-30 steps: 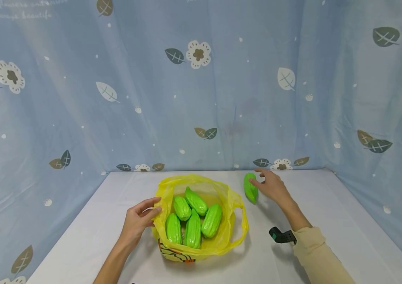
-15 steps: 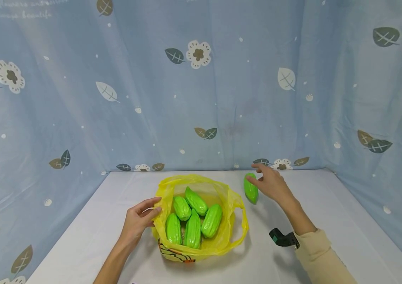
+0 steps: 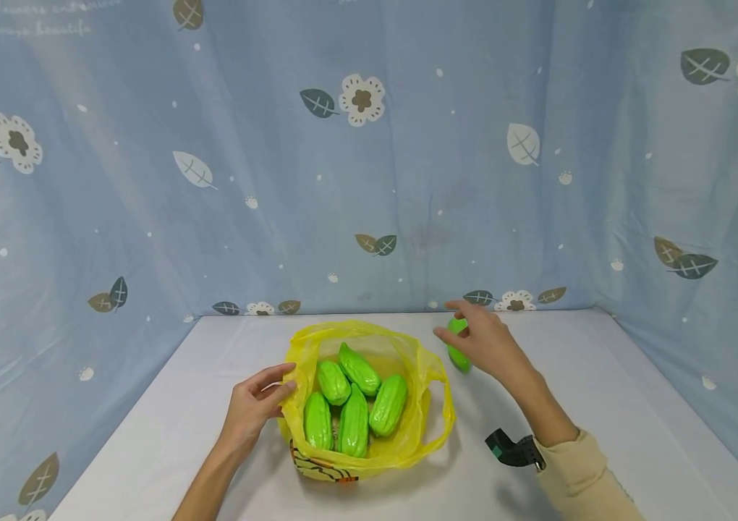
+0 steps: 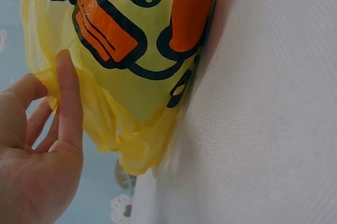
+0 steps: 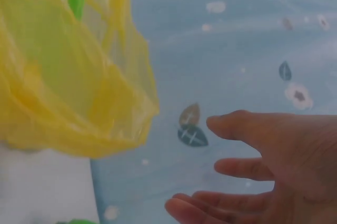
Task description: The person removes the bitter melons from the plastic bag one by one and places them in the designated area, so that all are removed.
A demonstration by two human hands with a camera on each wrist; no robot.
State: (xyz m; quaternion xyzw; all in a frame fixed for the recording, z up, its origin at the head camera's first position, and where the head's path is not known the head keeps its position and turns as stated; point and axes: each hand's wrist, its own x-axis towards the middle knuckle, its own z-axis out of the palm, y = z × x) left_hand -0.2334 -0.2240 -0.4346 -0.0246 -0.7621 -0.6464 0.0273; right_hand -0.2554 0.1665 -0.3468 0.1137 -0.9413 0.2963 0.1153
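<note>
A yellow plastic bag stands on the table with its mouth spread. Inside lie several bright green, ridged vegetables that look like bitter melons. My left hand pinches the bag's left rim between thumb and fingers; the left wrist view shows the thin plastic of the bag caught there. My right hand hovers with parted fingers and nothing held, partly covering one loose green vegetable behind it. In the right wrist view the fingers of that hand are apart from the bag.
A blue curtain with leaf and flower prints rises at the back and sides of the white table. The bag's right handle loop sticks out over the tabletop. A black wrist camera hangs from my right sleeve.
My right hand has moved left, from beside the loose green vegetable to in front of it, leaving the vegetable in place. The left hand keeps its hold on the bag.
</note>
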